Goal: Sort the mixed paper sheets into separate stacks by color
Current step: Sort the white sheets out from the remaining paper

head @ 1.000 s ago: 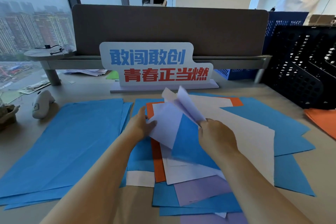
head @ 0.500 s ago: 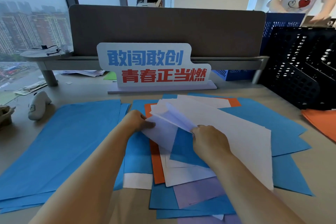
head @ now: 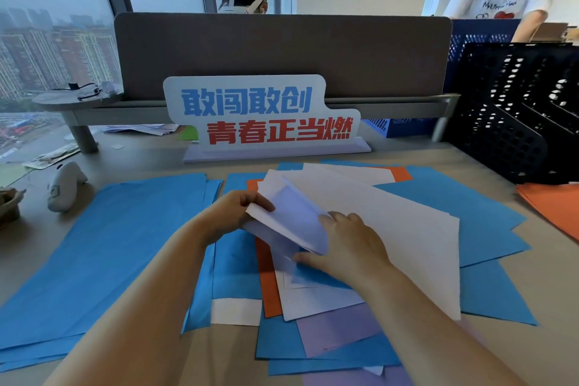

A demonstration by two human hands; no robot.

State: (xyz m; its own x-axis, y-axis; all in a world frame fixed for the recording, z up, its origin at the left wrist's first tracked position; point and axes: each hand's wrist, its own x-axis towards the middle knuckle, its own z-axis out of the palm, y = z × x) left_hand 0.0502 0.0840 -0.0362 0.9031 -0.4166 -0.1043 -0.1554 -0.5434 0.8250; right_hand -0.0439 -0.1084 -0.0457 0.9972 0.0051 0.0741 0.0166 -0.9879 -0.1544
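A mixed pile of blue, white, orange and lilac sheets [head: 488, 229] covers the middle of the desk. My left hand [head: 232, 213] pinches the left corner of a white sheet [head: 391, 219] lifted off the pile, thumb on top. My right hand [head: 347, 244] lies flat on the pile, fingers slipped under the raised lilac sheet [head: 300, 216]. A stack of only blue sheets [head: 109, 251] lies to the left. An orange stack [head: 557, 207] sits at the right edge.
A printed sign [head: 266, 116] stands behind the pile, before a grey divider [head: 282, 53]. Black mesh file racks [head: 517, 122] stand at the right. A white controller [head: 64, 185] lies at the left. Two persons with headsets are behind the divider.
The lifted sheets have dropped from standing upright to lying low over the pile. My right hand went from pinching their edge to lying flat beneath them; my left hand took the corner.
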